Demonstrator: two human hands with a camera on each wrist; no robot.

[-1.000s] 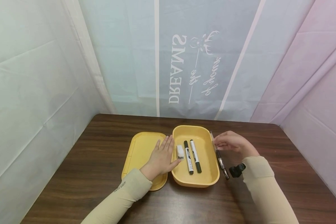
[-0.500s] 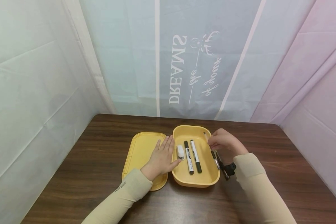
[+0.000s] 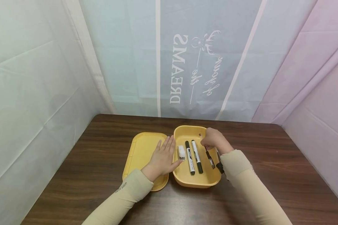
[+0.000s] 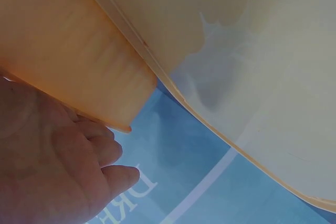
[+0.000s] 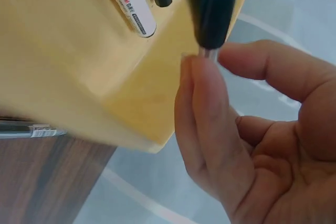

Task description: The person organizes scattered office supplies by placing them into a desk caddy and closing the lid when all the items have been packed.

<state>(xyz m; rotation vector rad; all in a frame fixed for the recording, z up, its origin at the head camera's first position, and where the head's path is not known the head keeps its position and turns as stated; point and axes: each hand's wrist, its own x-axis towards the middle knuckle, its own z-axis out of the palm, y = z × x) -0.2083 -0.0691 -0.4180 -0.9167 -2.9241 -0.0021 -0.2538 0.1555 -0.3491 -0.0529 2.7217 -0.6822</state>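
My right hand (image 3: 214, 139) pinches a slim clear-and-black pen (image 3: 210, 160) between thumb and fingers, over the right side of a yellow box (image 3: 195, 182). In the right wrist view, the pen's black part (image 5: 215, 22) stands out beyond the fingertips. Inside the box lie two white markers with black caps, a left marker (image 3: 190, 157) and a right marker (image 3: 197, 156). Left of them sits a small white object (image 3: 181, 152) with a dark, shiny near end. Fingers straight, my left hand (image 3: 161, 157) rests along the box's left rim, overlapping the yellow lid (image 3: 139, 153).
A second pen (image 5: 31, 129) lies on the dark wooden table (image 3: 101, 162) just right of the box, partly hidden by the right wrist in the head view. Fabric hangings (image 3: 135, 62) stand behind and at both sides of the table.
My right hand has picked up a pen from beside the box and carried it left over the rim to above the inside. The left hand has stayed put.
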